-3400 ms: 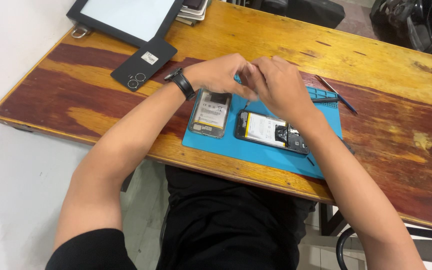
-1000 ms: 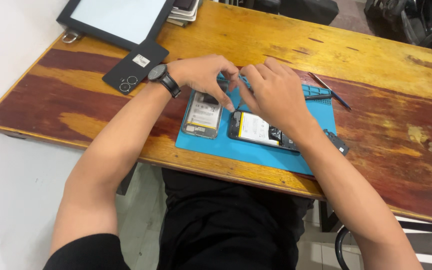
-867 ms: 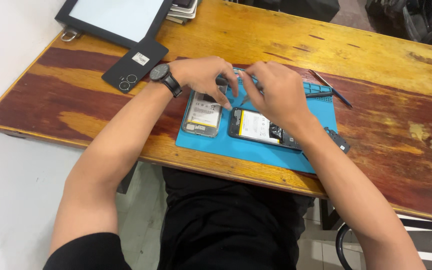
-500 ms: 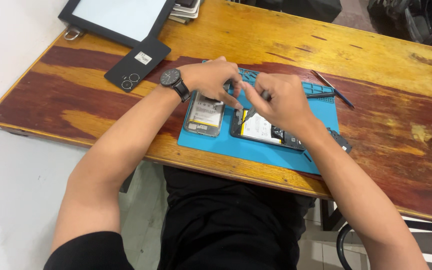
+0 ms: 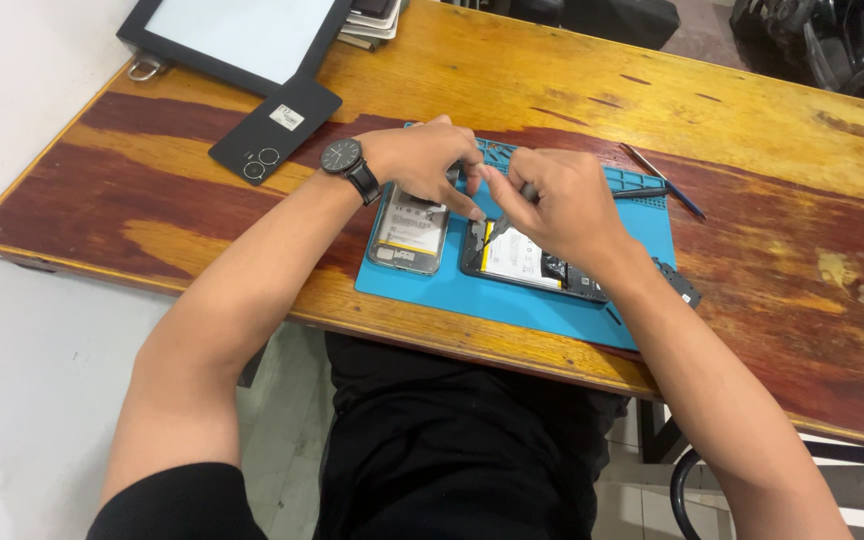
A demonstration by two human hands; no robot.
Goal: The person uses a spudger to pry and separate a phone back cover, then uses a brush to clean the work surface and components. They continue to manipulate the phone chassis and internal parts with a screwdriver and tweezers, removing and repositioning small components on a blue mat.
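Opened phone (image 5: 532,262) lay on blue mat (image 5: 642,215), right of second opened phone (image 5: 409,230). Right hand (image 5: 562,205) pinched thin dark tool (image 5: 497,232), tip at phone's upper left corner. Left hand (image 5: 422,160) curled, fingertips beside that corner; grip I could not tell. I judged phone light, stiff, insides fragile; hold by frame edges.

a worn wooden table (image 5: 512,70), orange-yellow with dark reddish patches, fills most of the view. a pale wall or floor (image 5: 22,380) lies to its left, and light tiles (image 5: 282,430) show beneath it. dark shapes, perhaps bags (image 5: 832,40), sit beyond the far edge.
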